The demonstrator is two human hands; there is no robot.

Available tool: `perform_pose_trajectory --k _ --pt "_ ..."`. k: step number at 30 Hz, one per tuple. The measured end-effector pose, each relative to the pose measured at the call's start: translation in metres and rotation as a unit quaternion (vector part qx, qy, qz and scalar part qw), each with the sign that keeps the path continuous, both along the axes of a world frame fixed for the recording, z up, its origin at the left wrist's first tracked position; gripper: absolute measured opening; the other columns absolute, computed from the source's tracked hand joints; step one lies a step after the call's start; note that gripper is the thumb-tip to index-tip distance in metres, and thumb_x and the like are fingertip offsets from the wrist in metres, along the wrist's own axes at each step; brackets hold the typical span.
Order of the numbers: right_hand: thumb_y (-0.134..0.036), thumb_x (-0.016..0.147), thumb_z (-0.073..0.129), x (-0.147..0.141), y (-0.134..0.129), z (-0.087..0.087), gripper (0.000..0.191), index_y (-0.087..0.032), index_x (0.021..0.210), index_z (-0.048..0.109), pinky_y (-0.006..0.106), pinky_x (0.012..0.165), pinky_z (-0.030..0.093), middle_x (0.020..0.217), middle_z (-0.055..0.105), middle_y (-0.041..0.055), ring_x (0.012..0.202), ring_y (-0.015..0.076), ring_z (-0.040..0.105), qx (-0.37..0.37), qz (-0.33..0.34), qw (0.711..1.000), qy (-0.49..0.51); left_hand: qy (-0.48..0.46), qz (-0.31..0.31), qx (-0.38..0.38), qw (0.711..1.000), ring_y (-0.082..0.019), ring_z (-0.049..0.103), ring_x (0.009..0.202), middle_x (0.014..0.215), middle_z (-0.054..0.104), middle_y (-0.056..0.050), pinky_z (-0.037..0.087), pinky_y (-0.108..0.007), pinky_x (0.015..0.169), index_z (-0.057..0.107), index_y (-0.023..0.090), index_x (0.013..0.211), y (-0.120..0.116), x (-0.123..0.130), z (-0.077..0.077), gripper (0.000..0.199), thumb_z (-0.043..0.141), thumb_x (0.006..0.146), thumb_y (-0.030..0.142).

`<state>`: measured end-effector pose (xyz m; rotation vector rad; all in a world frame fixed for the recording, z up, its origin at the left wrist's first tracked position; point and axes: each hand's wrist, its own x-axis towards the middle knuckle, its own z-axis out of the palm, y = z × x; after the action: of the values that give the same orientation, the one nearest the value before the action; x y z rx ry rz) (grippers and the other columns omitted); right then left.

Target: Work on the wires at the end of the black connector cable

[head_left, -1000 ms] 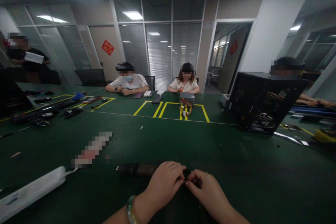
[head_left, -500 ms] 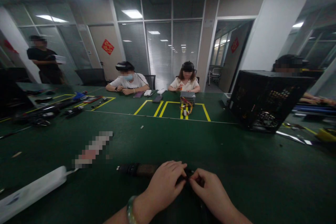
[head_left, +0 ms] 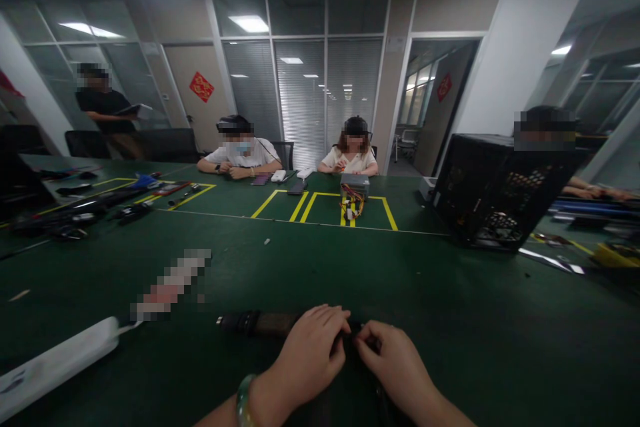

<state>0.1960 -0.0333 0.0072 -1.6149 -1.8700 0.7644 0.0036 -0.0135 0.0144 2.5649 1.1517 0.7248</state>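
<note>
One dark tool (head_left: 273,324) lies on the worktop (head_left: 320,267) before you, its long axis nearly left to right, the metal tip pointing left. Your left hand (head_left: 313,347) has its fingers grasping it; whether your right hand (head_left: 397,361) grasps something, I cannot tell. One white bar (head_left: 60,363) lies at left.

From here I can read no wording: gold characters (head_left: 202,88) blur on the red diamond-shaped sign (head_left: 201,87) on the far-left beige door (head_left: 183,117); dark marks (head_left: 13,381) on the near-left long white bar (head_left: 63,361) are illegible.
</note>
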Motion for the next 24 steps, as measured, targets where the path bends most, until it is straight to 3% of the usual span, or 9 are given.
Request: perform_pose_trajectory --k 11,24 --pt "-0.026 0.084 0.055 -0.0003 -0.0008 0.0006 0.015 -0.023 0.076 0.067 0.022 0.058 0.034 0.072 0.067 -0.0033 0.066 0.0142 0.06 -0.008 0.0 1.0 0.007 -0.01 -0.01 -0.014 1.0 -0.02 0.054 0.112 0.117 0.062 -0.001 0.038 -0.04 0.103 0.056 0.023 0.098 -0.002 0.0002 0.0056 0.027 0.052 0.077 0.007" --pt "-0.023 0.082 0.056 0.0008 -0.0003 -0.0003 0.013 -0.022 0.075 0.067 0.022 0.058 0.033 0.07 0.066 -0.0037 0.065 0.0133 0.059 0.001 0.006 1.0 0.01 -0.005 -0.016 -0.016 1.0 -0.017 0.054 0.111 0.116 0.062 0.002 0.039 -0.037 0.101 0.057 0.024 0.096 0.0024 -0.0005 0.0006 0.021 0.058 0.082 0.009"
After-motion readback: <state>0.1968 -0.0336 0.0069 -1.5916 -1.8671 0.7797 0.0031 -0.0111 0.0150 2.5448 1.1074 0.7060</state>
